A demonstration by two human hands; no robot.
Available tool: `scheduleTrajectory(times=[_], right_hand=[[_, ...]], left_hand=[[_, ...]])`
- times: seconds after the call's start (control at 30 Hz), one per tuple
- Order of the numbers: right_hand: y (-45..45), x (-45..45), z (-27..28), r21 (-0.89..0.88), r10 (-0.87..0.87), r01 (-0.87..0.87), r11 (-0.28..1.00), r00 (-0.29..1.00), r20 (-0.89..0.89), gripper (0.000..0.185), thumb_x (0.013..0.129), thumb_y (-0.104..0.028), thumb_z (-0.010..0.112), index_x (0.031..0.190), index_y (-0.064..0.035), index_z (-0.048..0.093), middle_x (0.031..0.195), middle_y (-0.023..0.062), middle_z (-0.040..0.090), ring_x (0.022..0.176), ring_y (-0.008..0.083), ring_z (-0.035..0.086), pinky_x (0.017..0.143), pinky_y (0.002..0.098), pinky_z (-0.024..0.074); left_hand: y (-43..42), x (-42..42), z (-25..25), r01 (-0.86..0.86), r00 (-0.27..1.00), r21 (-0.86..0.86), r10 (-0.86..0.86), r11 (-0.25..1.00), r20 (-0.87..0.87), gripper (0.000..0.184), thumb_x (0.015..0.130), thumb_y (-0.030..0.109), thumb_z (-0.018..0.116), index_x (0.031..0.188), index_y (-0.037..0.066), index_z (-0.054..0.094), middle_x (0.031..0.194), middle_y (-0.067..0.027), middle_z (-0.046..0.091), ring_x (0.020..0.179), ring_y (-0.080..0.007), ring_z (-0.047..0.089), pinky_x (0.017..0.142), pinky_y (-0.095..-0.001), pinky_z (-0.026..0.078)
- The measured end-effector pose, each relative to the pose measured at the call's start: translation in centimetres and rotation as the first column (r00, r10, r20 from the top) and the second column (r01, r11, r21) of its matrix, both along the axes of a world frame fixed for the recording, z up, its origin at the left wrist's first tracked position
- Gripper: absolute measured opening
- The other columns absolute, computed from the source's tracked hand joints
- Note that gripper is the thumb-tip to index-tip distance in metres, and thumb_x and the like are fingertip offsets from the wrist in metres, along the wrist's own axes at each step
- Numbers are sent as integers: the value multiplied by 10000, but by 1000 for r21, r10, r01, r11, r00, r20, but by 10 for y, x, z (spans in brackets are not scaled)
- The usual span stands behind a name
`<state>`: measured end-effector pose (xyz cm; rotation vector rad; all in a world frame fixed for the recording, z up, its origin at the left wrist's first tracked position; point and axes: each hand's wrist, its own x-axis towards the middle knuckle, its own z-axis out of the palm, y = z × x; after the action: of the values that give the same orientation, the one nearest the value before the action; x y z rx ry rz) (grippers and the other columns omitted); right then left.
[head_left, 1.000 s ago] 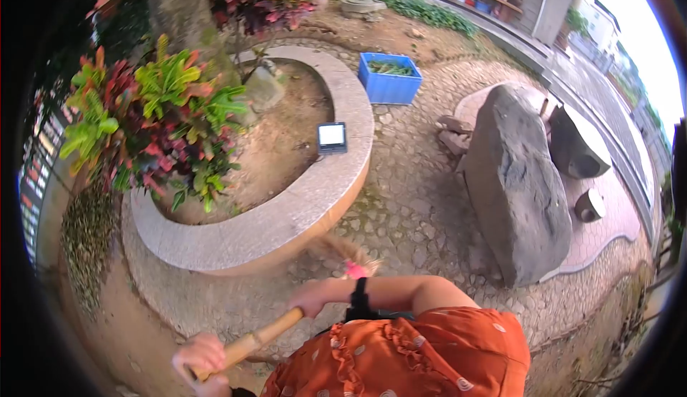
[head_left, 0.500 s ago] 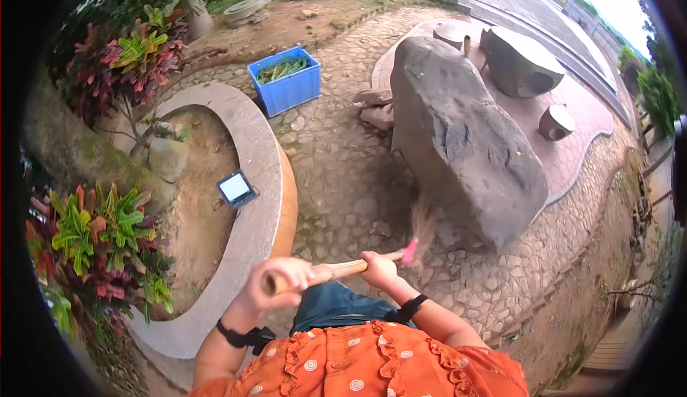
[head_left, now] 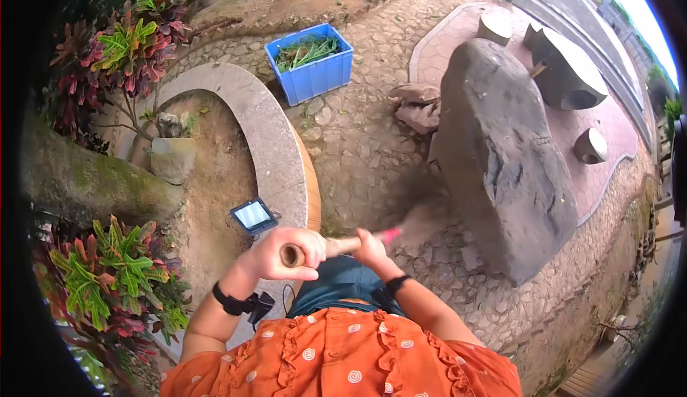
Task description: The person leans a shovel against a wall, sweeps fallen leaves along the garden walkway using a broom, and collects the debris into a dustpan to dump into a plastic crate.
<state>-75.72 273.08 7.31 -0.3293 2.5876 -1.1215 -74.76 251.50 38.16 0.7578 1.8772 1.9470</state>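
Observation:
A broom with a bamboo handle (head_left: 338, 246) crosses in front of my body, its hollow end toward the left. Near that end my left hand (head_left: 290, 253) is wrapped round the handle. Farther along, close to the pink binding, my right hand (head_left: 371, 249) grips it too. The blurred bristles (head_left: 424, 223) are over the stone paving beside the large rock (head_left: 504, 154). A small device with a lit screen (head_left: 254, 215) lies on the curved stone border, just beyond my left hand.
Farther forward, a blue crate (head_left: 315, 75) holds green leaves. Smaller rocks (head_left: 416, 108) lie left of the large rock. Stone seats (head_left: 591, 146) stand on pink paving at the right. Red and green plants (head_left: 100, 275) and a mossy trunk (head_left: 100, 182) are at the left.
Both hands and the broom have swung from the lower left to the centre, bristles now toward the large rock. The view has turned right, then shifted slightly back left.

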Motion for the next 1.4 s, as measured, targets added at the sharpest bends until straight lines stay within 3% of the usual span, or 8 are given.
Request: scheduleTrajectory(times=[0.3, 0.47, 0.57, 0.8, 1.0, 1.2, 1.23, 1.4], right_hand=[[-125, -202, 34, -353, -73, 46, 935, 995, -62, 272, 785, -218, 753, 1007, -170, 604, 947, 149, 670, 900, 405, 668, 780, 469, 535], [-126, -214, 76, -303, -88, 88, 949, 996, 14, 170, 814, -164, 682, 963, -129, 608, 1008, 141, 661, 962, 375, 649, 823, 467, 524], [-130, -271, 48, -312, 22, 8, 950, 996, 92, 179, 818, -177, 677, 976, -129, 609, 1046, 137, 654, 1012, 372, 635, 852, 468, 517], [-135, -466, 11, -499, 25, -90, 862, 990, -136, 276, 795, -200, 778, 945, -142, 553, 933, 114, 640, 895, 375, 645, 769, 455, 518], [-129, -513, 92, -430, 115, -251, 867, 941, -317, 222, 745, -165, 755, 889, -163, 586, 857, 76, 654, 818, 337, 665, 721, 456, 534], [-153, -504, 129, -191, 811, -804, 562, 582, -64, 309, 758, -182, 658, 1064, -213, 672, 957, 80, 710, 921, 304, 699, 775, 451, 548], [-159, -507, 131, -173, 918, -902, 394, 394, 38, 364, 763, -187, 649, 1122, -239, 686, 987, 87, 718, 953, 290, 703, 798, 448, 548], [-165, -568, 95, 52, 900, -944, 325, 326, 290, 350, 799, -260, 648, 1143, -298, 704, 1040, 69, 727, 1011, 259, 700, 835, 420, 547]], left_hand=[[-32, -145, 58, 123, 911, -352, -246, 928, -330, 228, 754, 105, 822, 736, 97, 595, 784, -36, 628, 813, -283, 634, 844, -449, 485], [-43, -206, 93, 193, 948, -269, -250, 944, -197, 232, 770, 101, 818, 731, 92, 589, 776, -32, 638, 813, -286, 640, 842, -426, 493], [-40, -264, 65, 29, 999, -267, -24, 963, 23, 203, 764, 40, 783, 734, 68, 584, 763, -55, 618, 793, -297, 622, 842, -430, 488], [16, -385, 47, -11, 978, -470, -87, 883, -187, 201, 736, 48, 787, 762, 74, 589, 788, -58, 599, 855, -299, 610, 887, -448, 484], [-2, -401, 114, -417, 903, -389, 325, 822, -282, 287, 682, 188, 911, 772, 116, 648, 779, -13, 689, 745, -233, 674, 806, -460, 521], [-3, -398, 133, -809, 580, -102, 759, 579, -296, 368, 659, 193, 926, 748, 131, 574, 690, -10, 661, 636, -208, 644, 715, -362, 495], [-6, -398, 126, -815, 572, -104, 760, 571, -308, 365, 686, 158, 903, 814, 114, 563, 714, -19, 642, 660, -221, 636, 733, -385, 499], [-52, -387, 26, -921, 370, 116, 929, 371, -25, 377, 713, 9, 820, 938, 93, 530, 831, -74, 612, 789, -243, 622, 824, -460, 491]])
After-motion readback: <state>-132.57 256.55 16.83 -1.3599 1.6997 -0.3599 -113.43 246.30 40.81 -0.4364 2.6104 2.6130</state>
